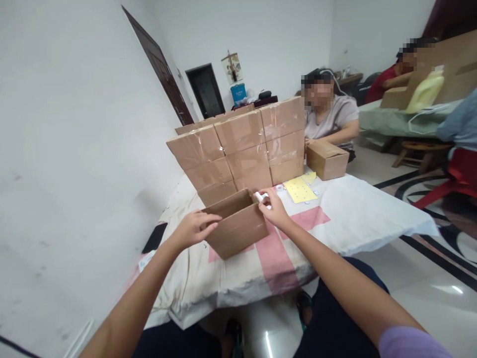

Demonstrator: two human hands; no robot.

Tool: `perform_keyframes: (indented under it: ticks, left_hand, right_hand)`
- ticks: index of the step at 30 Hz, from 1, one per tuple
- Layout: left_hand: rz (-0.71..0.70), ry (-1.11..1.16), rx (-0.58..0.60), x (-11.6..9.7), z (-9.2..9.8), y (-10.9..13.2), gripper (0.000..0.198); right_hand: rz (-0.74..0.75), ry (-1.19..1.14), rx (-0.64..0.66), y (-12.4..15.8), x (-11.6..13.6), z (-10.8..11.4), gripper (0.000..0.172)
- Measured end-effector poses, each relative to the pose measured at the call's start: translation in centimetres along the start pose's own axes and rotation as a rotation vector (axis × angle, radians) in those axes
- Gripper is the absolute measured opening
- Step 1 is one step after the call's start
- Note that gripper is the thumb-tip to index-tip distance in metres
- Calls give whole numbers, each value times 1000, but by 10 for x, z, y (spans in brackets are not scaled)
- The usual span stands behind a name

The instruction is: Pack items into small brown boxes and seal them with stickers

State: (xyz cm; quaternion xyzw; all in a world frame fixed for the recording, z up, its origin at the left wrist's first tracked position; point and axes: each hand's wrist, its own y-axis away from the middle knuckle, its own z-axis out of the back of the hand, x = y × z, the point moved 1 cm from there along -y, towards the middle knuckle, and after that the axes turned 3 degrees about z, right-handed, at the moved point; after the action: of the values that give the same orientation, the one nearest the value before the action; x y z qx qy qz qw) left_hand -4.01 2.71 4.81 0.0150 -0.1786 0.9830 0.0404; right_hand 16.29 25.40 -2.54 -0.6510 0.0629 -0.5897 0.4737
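Observation:
An open-topped cardboard box point(238, 232) stands slightly turned on the cloth-covered table in front of me. My left hand point(197, 226) is at the box's left end, its fingers over the rim and the thumb along the outer face. At the opposite end, my right hand point(273, 206) pinches a small white object point(260, 197) beside the upper right corner. Its exact kind is too small to make out. Right behind the box rises a stack of closed, clear-taped cardboard boxes point(246, 149).
A yellow cut-out sheet point(300, 190) lies on the table point(357, 214) at right, near another cardboard box point(328, 159). A person point(335, 117) sits behind that box. A dark flat object point(154, 237) lies at the left edge. Farther right, a yellow jug point(427, 89) stands on another table.

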Motion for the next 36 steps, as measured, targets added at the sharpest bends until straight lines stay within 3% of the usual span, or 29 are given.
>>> perform_keyframes:
  ticks: [2,4,7,11,14,16,17,19,22,25,27,30,32,34,36]
  left_hand:
    - [-49,48,-16,-17,1,5,27]
    - [-85,60,-44,-32,-2,12,26]
    - [-111,38,-128,-45,-13,27,32]
    - [-85,-31,-319,-43,-29,57,45]
    - [234,-38,-622,-38,-40,75,53]
    - [498,173,-729,-36,-49,81,72]
    - [565,311,-717,-35,-53,82,81]
    - [560,508,-614,-33,-61,80,83]
    - [490,570,-480,-28,-68,76,62]
    - [517,361,-525,-23,-70,74,61]
    - [535,172,-507,-20,-69,74,65]
    - [452,103,-333,-19,-64,74,43]
    - [376,105,-224,-23,-59,73,36]
    - [342,37,-131,-29,-53,69,47]
    - [357,-65,-31,-35,-49,64,66]
  right_hand:
    - [-56,-71,31,0,1,-1,21]
    - [-53,-92,147,-1,2,-1,19]
    - [78,0,323,-1,5,0,36]
    - [272,87,433,7,18,-6,40]
    - [322,79,487,17,32,-17,37]
    - [330,83,493,21,39,-26,28]
    - [309,97,484,23,40,-31,21]
    - [224,160,409,23,38,-38,18]
    - [98,279,264,18,29,-44,60]
    - [64,309,327,12,22,-47,90]
    - [83,323,400,10,21,-47,81]
    - [214,364,479,11,25,-46,35]
    - [314,356,524,11,25,-43,16]
    - [345,315,508,6,18,-35,14]
    - [263,301,367,-5,2,-19,17]
